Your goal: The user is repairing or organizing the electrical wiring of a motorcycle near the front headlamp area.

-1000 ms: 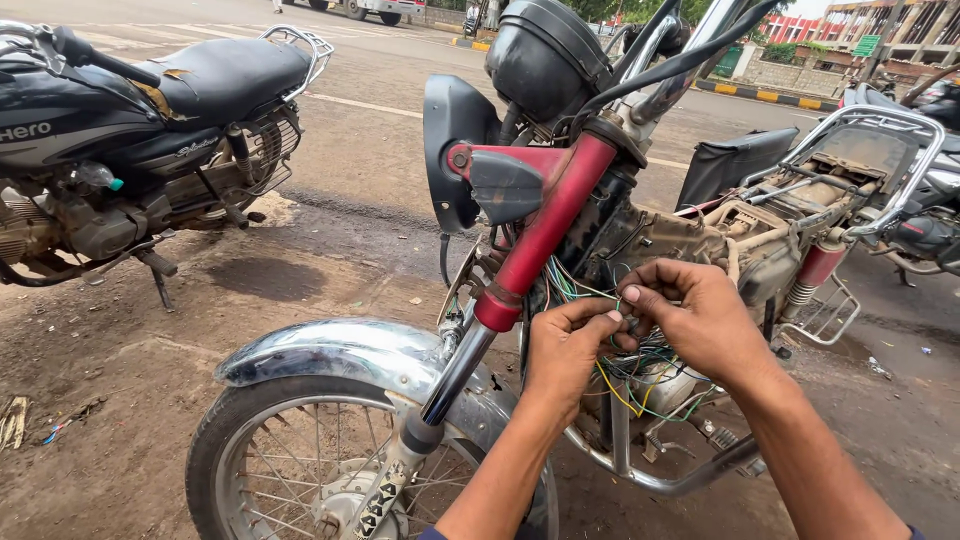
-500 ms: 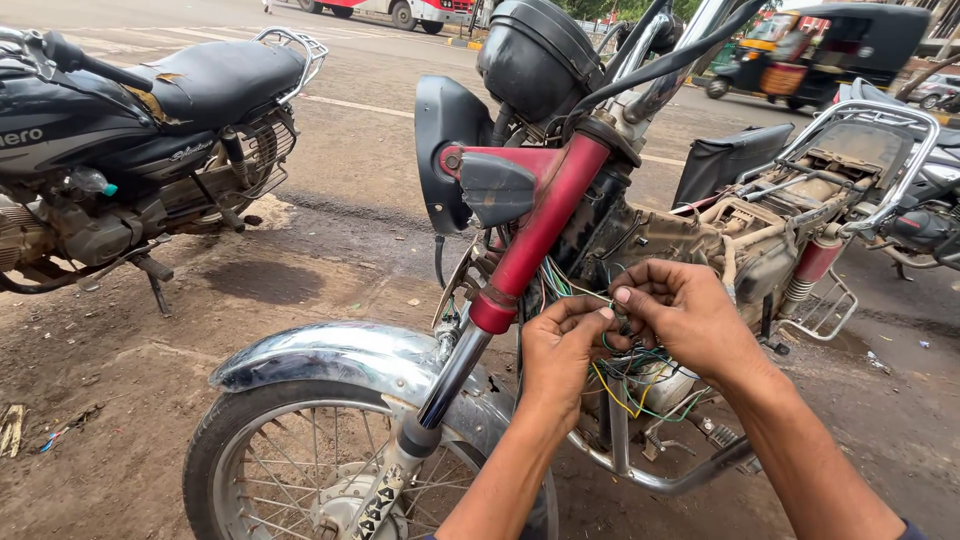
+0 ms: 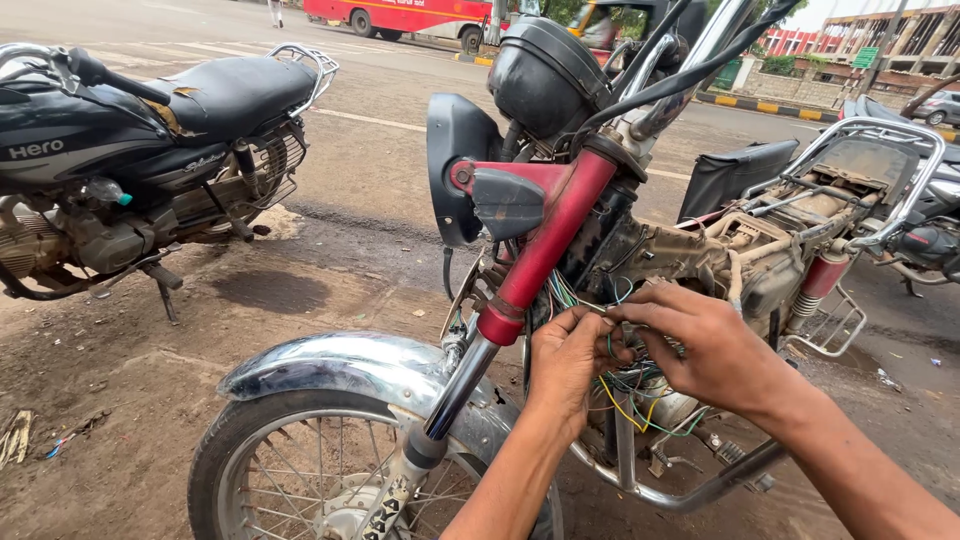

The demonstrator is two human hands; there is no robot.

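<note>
Both hands are meeting at the wire bundle (image 3: 610,345) behind the red fork (image 3: 545,245): left hand (image 3: 565,365) and right hand (image 3: 700,345) each pinching wires, fingertips nearly touching

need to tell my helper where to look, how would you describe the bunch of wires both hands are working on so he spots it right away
Start at the stripped motorcycle with the red front fork and chrome front mudguard. Just behind the fork, under the black headlamp shell, the left hand and right hand pinch a tangle of thin coloured wires. Its loose yellow and green strands stand out from the dusty grey frame around it.
</note>
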